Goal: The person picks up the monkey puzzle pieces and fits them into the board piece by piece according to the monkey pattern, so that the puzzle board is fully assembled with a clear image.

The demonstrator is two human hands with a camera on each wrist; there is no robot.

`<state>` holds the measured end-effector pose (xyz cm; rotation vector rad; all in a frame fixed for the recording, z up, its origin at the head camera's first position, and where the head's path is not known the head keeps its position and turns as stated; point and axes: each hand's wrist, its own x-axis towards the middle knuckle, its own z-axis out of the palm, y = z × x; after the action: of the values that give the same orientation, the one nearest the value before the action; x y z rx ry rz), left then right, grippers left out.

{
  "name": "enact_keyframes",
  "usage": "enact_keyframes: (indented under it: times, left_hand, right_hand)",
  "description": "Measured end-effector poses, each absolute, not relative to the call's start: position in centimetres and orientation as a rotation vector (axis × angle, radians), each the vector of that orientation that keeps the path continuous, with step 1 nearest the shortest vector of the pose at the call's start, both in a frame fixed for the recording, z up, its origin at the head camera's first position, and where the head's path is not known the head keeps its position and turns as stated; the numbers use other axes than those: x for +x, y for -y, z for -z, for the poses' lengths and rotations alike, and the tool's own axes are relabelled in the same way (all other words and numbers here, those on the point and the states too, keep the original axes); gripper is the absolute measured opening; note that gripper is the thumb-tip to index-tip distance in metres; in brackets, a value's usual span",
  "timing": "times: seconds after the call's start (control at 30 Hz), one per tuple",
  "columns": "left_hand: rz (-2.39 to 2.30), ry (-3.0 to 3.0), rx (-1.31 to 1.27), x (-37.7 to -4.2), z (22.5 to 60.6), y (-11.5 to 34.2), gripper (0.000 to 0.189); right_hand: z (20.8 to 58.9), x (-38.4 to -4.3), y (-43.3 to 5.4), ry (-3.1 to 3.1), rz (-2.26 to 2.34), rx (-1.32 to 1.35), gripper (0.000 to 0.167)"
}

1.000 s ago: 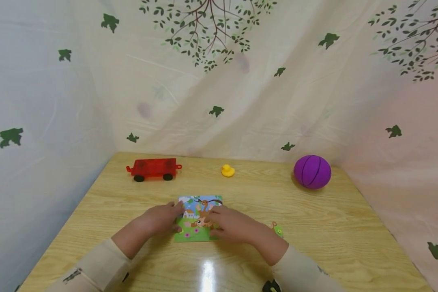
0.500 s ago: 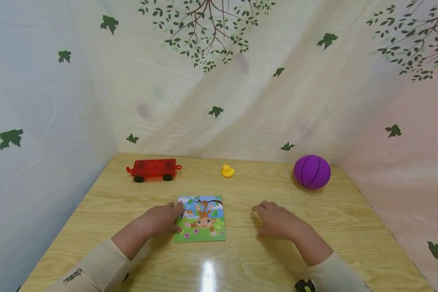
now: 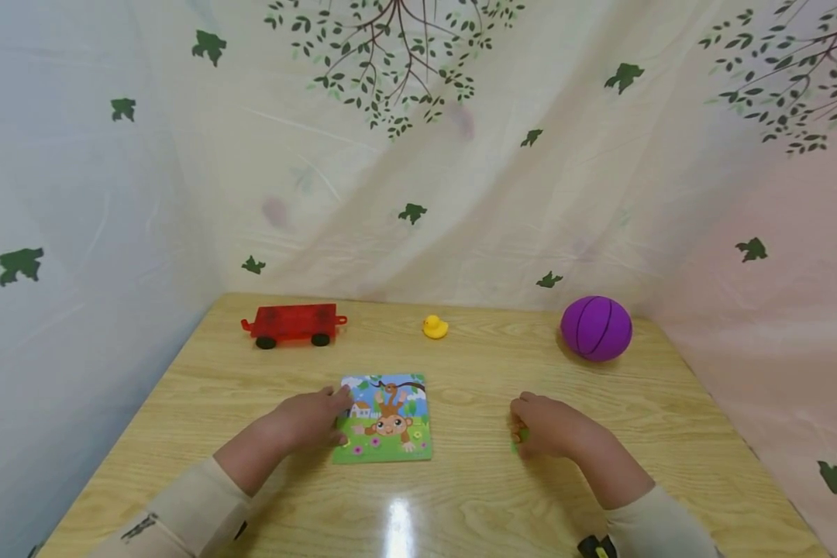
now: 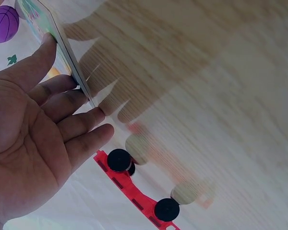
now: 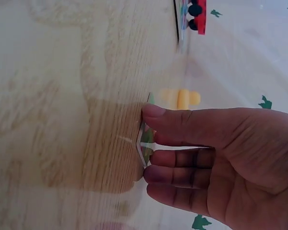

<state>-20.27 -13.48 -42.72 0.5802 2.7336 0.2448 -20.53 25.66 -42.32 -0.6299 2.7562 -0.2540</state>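
Observation:
A square puzzle (image 3: 390, 430) with a monkey hanging from a branch lies flat on the wooden table. My left hand (image 3: 310, 418) rests at its left edge; in the left wrist view the thumb lies on the printed face and the loosely extended fingers meet the side of the puzzle (image 4: 62, 43). To the right of the puzzle, my right hand (image 3: 551, 426) pinches a small flat puzzle piece (image 5: 147, 136) between thumb and fingertips, low over the table. Most of that piece is hidden by the fingers in the head view, where only a bit of green shows.
Along the back of the table (image 3: 460, 504) stand a red toy wagon (image 3: 293, 322) with black wheels, a yellow rubber duck (image 3: 435, 327) and a purple ball (image 3: 596, 328). A pale cloth (image 3: 363, 256) printed with leaves and branches hangs behind and at both sides.
My right hand has left the puzzle's right side, moved right, and now pinches the small piece lying there. My left hand has stayed at the puzzle's left edge.

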Motion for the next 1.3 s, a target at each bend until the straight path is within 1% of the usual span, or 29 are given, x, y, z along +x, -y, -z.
enact_keyframes:
  times: [0.2,0.6,0.83,1.17,1.3]
  left_hand:
    - [-0.243,-2.736,0.591,-20.3,42.5,13.5,0.069]
    - [-0.243,-2.741,0.600,-20.3,42.8,13.5,0.067]
    - [-0.245,-2.735,0.582,-20.2,42.9,13.5,0.066]
    - [-0.238,-2.740,0.587,-20.2,42.9,13.5,0.067]
    - [-0.250,-2.740,0.591,-20.3,42.9,13.5,0.066]
  right_hand:
    - [42.3,-20.6,-25.1,-2.744,0.241,-0.708,0.025]
    - [43.1,-20.8,-22.7,-2.757,0.268,-0.849,0.021]
    - [42.8,-20.9,-19.8,-2.698,0.341,-0.929,0.021]
    - [42.7,-21.4,-14.3,-2.697,0.242,-1.111,0.021]
    - [42.9,-21.6,-12.6,-2.692,0.183,-1.112,0.023]
